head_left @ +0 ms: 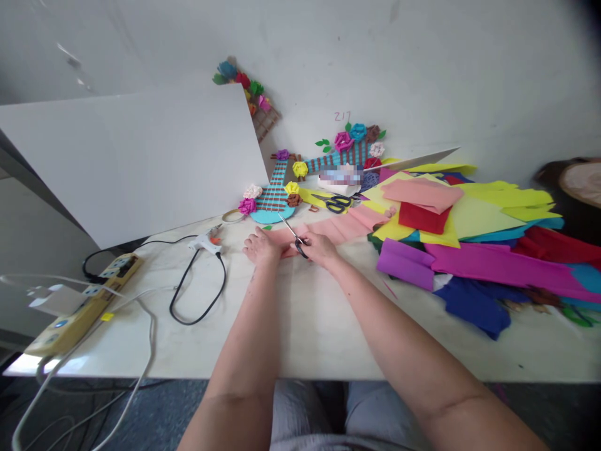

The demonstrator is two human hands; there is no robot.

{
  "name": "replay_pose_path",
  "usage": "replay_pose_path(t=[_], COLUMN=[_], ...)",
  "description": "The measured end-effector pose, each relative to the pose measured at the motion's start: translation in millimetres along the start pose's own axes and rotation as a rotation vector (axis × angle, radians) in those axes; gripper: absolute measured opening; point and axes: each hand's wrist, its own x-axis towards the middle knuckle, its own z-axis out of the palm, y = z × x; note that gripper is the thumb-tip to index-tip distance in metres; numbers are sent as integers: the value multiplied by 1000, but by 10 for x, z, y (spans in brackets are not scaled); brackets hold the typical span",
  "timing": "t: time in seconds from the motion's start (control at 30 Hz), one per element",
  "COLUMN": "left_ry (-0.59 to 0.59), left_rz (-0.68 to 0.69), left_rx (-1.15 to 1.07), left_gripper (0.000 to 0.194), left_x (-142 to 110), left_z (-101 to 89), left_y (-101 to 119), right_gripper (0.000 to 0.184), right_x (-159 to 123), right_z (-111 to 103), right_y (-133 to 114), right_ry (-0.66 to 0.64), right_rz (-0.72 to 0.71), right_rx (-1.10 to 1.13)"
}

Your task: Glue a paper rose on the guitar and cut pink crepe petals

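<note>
A long strip of peach crepe paper lies across the table in front of me. My left hand grips it near its left end, fingers bent over the paper; the thumb is mostly hidden. In my right hand are scissors with black handles, their metal blades pointing up and left above the strip. Whether the blades touch the paper I cannot tell. Just beyond my hands stands a blue guitar-shaped craft piece with brown bars and paper flowers. A green paper leaf lies near my left hand.
To the left are a glue gun with a looped black cord and a power strip with white cables. A large white board leans behind. Second scissors lie farther back. Coloured crepe paper is heaped at right.
</note>
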Motion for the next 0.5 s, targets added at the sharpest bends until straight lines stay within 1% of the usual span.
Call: replay_pose_path(t=[0.07, 0.13, 0.23, 0.3, 0.4, 0.5], left_ry=[-28, -58, -80, -92, -104, -116], left_rz=[-17, -33, -33, -27, -27, -5], left_rx=[-29, -50, -60, -54, -43, -43], left_gripper=[99, 95, 76, 68, 71, 62], left_x=[14, 19, 2, -16, -25, 1], left_z=[2, -6, -36, -55, -65, -52], left_y=[5, 14, 36, 48, 56, 50], right_gripper=[37, 38, 36, 34, 33, 33], right_x=[23, 41, 56, 60, 66, 68], right_z=[8, 18, 34, 42, 49, 51], right_y=[24, 50, 81, 94, 105, 105], right_ry=[-9, -17, -26, -26, -23, -18], right_rz=[0, 4, 19, 26, 31, 38], right_rx=[16, 52, 100, 116, 143, 155])
